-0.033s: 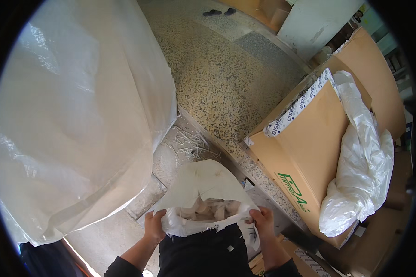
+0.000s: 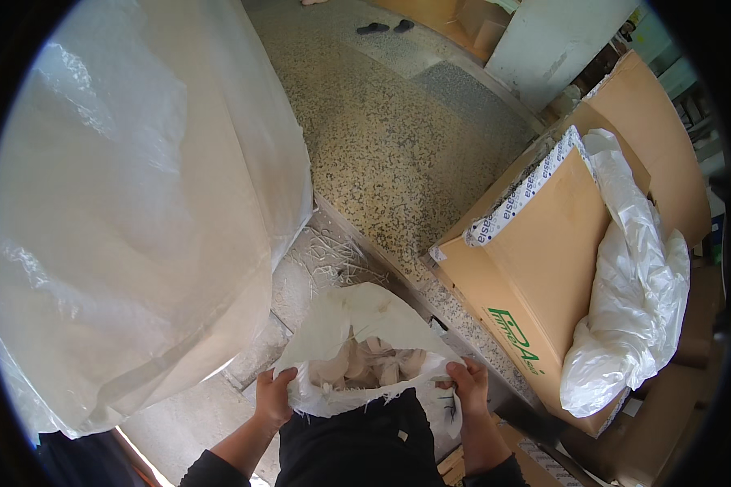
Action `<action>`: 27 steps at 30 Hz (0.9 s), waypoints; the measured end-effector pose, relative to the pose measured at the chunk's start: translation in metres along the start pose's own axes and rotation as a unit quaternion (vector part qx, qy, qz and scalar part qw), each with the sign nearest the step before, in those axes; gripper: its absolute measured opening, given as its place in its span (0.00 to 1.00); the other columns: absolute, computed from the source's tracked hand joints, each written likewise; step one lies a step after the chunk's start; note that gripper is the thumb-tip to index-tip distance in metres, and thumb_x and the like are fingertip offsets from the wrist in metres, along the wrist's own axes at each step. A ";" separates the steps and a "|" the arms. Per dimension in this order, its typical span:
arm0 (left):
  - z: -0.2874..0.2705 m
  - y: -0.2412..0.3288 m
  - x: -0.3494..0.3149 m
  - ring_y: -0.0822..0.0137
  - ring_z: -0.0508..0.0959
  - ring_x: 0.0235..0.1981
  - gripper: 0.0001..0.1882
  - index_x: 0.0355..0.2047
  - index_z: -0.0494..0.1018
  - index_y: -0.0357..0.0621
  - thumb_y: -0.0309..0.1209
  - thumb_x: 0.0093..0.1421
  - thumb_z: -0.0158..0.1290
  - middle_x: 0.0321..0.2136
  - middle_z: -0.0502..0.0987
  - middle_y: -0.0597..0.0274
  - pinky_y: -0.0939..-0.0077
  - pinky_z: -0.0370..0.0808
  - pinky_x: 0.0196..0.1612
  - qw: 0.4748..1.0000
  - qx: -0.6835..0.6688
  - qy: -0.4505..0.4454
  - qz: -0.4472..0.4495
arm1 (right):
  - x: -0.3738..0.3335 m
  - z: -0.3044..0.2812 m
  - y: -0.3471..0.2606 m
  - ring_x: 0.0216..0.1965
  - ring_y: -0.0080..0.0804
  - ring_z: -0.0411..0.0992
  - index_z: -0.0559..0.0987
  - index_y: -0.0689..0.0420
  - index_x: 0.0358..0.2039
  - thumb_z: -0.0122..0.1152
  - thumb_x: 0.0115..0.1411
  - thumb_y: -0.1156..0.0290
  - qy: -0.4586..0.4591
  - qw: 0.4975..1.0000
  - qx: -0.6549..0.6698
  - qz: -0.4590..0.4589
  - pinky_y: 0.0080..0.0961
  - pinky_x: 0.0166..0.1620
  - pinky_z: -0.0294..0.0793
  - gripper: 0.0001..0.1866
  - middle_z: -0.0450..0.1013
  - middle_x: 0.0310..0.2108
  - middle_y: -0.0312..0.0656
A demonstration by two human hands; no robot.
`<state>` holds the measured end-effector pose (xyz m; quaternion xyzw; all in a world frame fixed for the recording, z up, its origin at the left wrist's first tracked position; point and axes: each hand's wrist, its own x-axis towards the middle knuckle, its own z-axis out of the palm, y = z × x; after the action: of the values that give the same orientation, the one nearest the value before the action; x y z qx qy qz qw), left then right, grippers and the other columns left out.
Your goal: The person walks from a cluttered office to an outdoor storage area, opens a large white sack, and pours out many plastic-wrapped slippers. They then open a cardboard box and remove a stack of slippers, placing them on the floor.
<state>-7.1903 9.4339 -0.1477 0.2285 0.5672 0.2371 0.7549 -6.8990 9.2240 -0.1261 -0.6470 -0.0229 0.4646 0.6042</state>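
Note:
In front of my body is a white woven sack, its mouth spread wide and facing me. Several beige, curved pieces lie inside; I cannot tell what they are. My left hand is closed on the left side of the frayed rim, thumb on top. At the rim's right side, my right hand grips the edge in the same way. The bottom of the sack is hidden.
A huge bundle under translucent plastic sheeting fills the left. Cardboard boxes stand on the right, with crumpled clear plastic over them. Loose white strings lie on the floor beyond the sack. Dark slippers are far off.
The sack's mouth gapes a little more, and more of the beige pieces shows. Both hands keep their hold on the rim. Part of a foot appears at the top edge.

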 end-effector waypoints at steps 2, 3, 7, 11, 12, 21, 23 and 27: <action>0.038 0.052 -0.011 0.61 0.81 0.35 0.12 0.41 0.76 0.29 0.24 0.59 0.53 0.35 0.80 0.52 0.65 0.79 0.40 0.999 0.039 -0.031 0.000 | 0.000 0.035 -0.056 0.18 0.21 0.67 0.77 0.62 0.21 0.56 0.61 0.70 0.028 0.993 0.061 -0.095 0.21 0.22 0.64 0.13 0.71 0.17 0.37; 0.060 0.073 -0.014 0.61 0.81 0.35 0.12 0.41 0.76 0.29 0.24 0.59 0.53 0.36 0.80 0.51 0.65 0.79 0.41 0.998 0.028 -0.055 0.022 | 0.002 0.055 -0.084 0.17 0.20 0.66 0.76 0.60 0.20 0.55 0.61 0.70 0.045 0.983 0.109 -0.145 0.20 0.22 0.63 0.13 0.70 0.16 0.37; 0.142 0.130 -0.019 0.57 0.80 0.36 0.16 0.44 0.70 0.33 0.26 0.56 0.56 0.37 0.77 0.51 0.58 0.80 0.42 0.994 -0.057 -0.023 0.086 | 0.033 0.120 -0.193 0.15 0.19 0.63 0.69 0.56 0.17 0.55 0.62 0.70 0.045 0.946 0.208 -0.244 0.20 0.20 0.62 0.16 0.66 0.14 0.33; 0.215 0.194 0.006 0.59 0.79 0.31 0.16 0.43 0.72 0.40 0.32 0.55 0.54 0.32 0.77 0.57 0.60 0.79 0.32 0.959 -0.128 -0.083 0.239 | 0.097 0.126 -0.280 0.08 0.20 0.60 0.68 0.52 0.21 0.56 0.64 0.65 -0.043 0.879 0.261 -0.397 0.20 0.11 0.59 0.15 0.63 0.12 0.30; 0.235 0.211 0.012 0.59 0.79 0.30 0.17 0.44 0.71 0.40 0.33 0.56 0.54 0.31 0.77 0.57 0.61 0.79 0.30 0.953 -0.128 -0.075 0.263 | 0.114 0.118 -0.298 0.08 0.20 0.60 0.68 0.52 0.21 0.56 0.63 0.66 -0.063 0.869 0.286 -0.399 0.20 0.11 0.59 0.14 0.63 0.12 0.30; 0.433 0.313 0.084 0.60 0.80 0.38 0.18 0.47 0.72 0.36 0.34 0.59 0.51 0.40 0.78 0.56 0.63 0.78 0.44 0.925 -0.137 -0.175 0.309 | 0.205 0.046 -0.445 0.07 0.21 0.61 0.71 0.54 0.25 0.51 0.66 0.64 -0.106 0.811 0.330 -0.471 0.22 0.12 0.62 0.12 0.66 0.13 0.29; 0.452 0.327 0.128 0.59 0.80 0.40 0.19 0.48 0.71 0.37 0.37 0.63 0.50 0.41 0.78 0.57 0.63 0.78 0.45 0.915 -0.132 -0.242 0.294 | 0.232 0.031 -0.459 0.06 0.21 0.60 0.73 0.55 0.27 0.48 0.67 0.64 -0.067 0.816 0.340 -0.463 0.23 0.13 0.65 0.13 0.68 0.14 0.28; 0.476 0.340 0.252 0.57 0.79 0.45 0.23 0.49 0.71 0.37 0.46 0.69 0.43 0.42 0.78 0.55 0.57 0.77 0.49 0.934 -0.152 -0.298 0.128 | 0.304 -0.007 -0.433 0.07 0.21 0.59 0.71 0.53 0.29 0.45 0.69 0.64 0.026 0.851 0.306 -0.426 0.22 0.17 0.68 0.12 0.68 0.16 0.29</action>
<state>-6.7031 9.8195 -0.0070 0.2419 0.2393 0.3362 0.8782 -6.4920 9.5147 0.0468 -0.3677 -0.1371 0.1282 0.9108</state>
